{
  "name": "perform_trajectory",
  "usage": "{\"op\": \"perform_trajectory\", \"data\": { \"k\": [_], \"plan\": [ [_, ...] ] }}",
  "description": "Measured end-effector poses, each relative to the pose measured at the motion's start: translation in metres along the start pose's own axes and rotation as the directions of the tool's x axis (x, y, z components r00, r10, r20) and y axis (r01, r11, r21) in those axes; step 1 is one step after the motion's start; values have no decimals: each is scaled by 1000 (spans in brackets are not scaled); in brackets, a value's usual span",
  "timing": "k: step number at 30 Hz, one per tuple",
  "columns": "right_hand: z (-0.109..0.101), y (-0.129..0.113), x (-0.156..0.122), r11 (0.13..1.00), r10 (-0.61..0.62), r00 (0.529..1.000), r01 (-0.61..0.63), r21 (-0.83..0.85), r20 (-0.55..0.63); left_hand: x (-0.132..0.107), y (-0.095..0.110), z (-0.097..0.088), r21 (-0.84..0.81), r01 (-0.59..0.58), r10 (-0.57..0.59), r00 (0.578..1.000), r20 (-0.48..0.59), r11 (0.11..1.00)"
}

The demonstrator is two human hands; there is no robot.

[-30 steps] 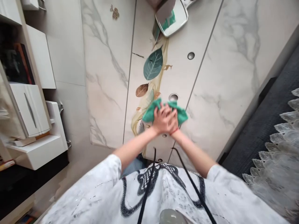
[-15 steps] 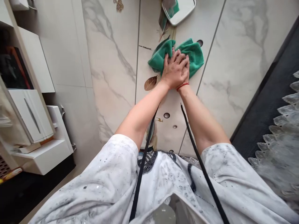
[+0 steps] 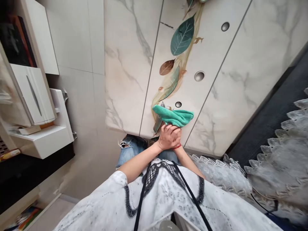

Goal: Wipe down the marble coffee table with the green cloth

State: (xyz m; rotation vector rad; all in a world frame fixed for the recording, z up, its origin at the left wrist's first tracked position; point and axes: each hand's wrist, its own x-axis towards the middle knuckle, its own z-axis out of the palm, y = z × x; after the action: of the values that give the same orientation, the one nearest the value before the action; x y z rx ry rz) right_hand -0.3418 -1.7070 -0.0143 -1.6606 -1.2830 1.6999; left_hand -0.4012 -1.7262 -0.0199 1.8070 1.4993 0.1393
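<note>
two hands pushing a green cloth on a marble panel

while both hands were stacked together, the left hand [image 3: 168, 138] lay on top of the right hand [image 3: 177, 141], and they pressed the near edge of a green cloth [image 3: 173, 116] against the marble panel [image 3: 231, 89]. the fingers were curled a little and bent over the cloth's edge, not spread wide. the right hand was mostly hidden under the left, so its grip could not be seen well. a red string [image 3: 177, 147] went round the right wrist.

the cloth sat at the panel's low end, at about six o'clock from the big green leaf picture [image 3: 182, 35], and at seven o'clock from a small round hole [image 3: 178, 104] just beside it. it was bunched and folded, touching the panel.

it looked soft, light and floppy, so it would likely fold and slide with ease. a flat palm on its middle would likely hold it better than fingers on the rim.

white shelves [image 3: 40, 134] stood at nine o'clock, and a lace cloth [image 3: 276, 160] lay at four o'clock.
</note>
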Motion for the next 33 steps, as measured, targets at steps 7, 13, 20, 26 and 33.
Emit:
{"op": "perform_trajectory", "data": {
  "k": [7, 13, 20, 26, 33],
  "plan": [
    [-89, 7, 21, 870, -158, 938, -15, -494, -307, 60, -36, -81, 82, 148, -134, 979, -156, 986],
    [-83, -8, 60, 540, -172, 982, 157, -827, 74, 97, -76, -128, 232, -136, 79, 968, 238, 963],
    [-120, -50, 69, 656, -279, 960, 193, -730, 3, 106, -40, -191, 230, -190, 152, 973, 174, 954],
    [-148, -94, 73, 556, -360, 913, 375, -742, 192, 100, -19, -231, 374, -244, 204, 968, 144, 895],
    [-73, -36, 56, 554, -56, 983, 178, -814, 177, 75, -46, -139, 177, -77, 10, 937, 350, 981]
  ]
}}
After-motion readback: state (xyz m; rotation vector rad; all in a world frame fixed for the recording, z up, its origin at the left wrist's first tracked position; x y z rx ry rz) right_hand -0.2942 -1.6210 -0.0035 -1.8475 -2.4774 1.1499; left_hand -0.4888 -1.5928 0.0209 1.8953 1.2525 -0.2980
